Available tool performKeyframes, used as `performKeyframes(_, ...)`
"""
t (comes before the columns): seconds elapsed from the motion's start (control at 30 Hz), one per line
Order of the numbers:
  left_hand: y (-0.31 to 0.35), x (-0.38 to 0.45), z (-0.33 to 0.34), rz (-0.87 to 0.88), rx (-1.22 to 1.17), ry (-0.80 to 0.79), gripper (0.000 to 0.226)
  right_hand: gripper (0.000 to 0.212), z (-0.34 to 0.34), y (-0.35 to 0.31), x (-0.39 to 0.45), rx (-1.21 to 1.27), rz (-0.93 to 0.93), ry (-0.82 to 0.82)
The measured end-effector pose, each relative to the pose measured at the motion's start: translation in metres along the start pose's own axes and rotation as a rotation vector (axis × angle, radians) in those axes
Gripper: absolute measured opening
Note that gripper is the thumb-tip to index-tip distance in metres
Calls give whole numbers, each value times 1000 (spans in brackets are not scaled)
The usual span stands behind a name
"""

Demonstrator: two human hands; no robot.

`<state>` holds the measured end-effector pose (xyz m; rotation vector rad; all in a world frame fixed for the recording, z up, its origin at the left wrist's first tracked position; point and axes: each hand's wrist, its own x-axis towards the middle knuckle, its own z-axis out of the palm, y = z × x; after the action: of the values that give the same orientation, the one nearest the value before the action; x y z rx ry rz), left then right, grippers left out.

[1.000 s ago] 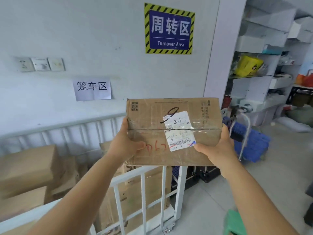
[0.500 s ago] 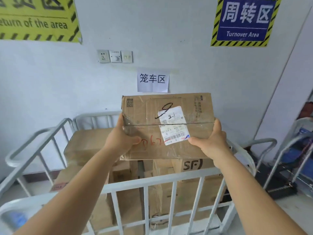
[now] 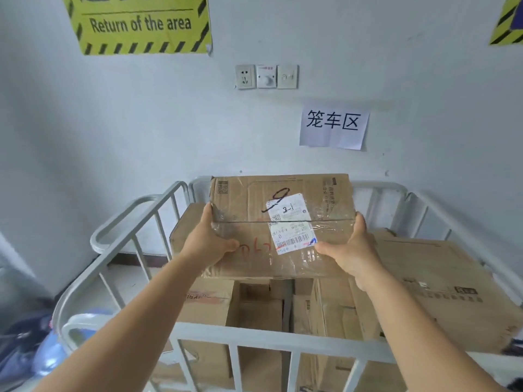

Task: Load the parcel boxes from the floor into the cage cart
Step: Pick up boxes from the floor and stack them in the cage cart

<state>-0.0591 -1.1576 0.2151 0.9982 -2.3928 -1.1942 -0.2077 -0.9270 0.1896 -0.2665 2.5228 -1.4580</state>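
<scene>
Since half a second ago the view has swung left and closer: yellow "Return of the area" sign now fills the top left corner, paper wall label sits further right. Carried parcel box has advanced over the cage cart, past its near rail.

Left hand grips the box's left end, thumb on the top face, fingers hidden beneath. Right hand grips the right end the same way, thumb near the shipping label. Both hands are closed around the box; neither is free.

Box is held roughly level above the stack inside the cart, nearer the back rail than the front. Whether its underside touches anything, cannot tell. Below it: a large flat carton along the cart's right side, tilted toward the near right corner; a smaller open-topped carton at the near left; a gap between them in the middle.

Step in hand, by my reading: placing, late in the carry. Next move likely calls for lowering onto the cartons at the back, keeping the box flat so it bridges rather than tips into the middle gap, then sliding the fingers out from underneath.
</scene>
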Motion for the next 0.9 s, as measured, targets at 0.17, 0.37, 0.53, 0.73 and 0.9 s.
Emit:
performKeyframes(0.17, -23, 38, 6, -152, 27, 20, 107, 126, 42, 3, 47, -80, 40, -152)
performKeyframes(0.37, -74, 55, -8, -306, 27, 67, 94, 122, 110, 2, 67, -162, 32, -327)
performKeyframes(0.53, -117, 71, -32, -375, 97, 71, 86, 120, 174, -1, 71, -210, 65, -434)
performKeyframes(0.73, -179, 108, -64, -408, 213, -16, 88, 120, 245, -2, 68, -237, 152, -483)
performKeyframes(0.9, -226, 146, -85, -405, 261, -103, 95, 119, 300, -7, 62, -250, 237, -481)
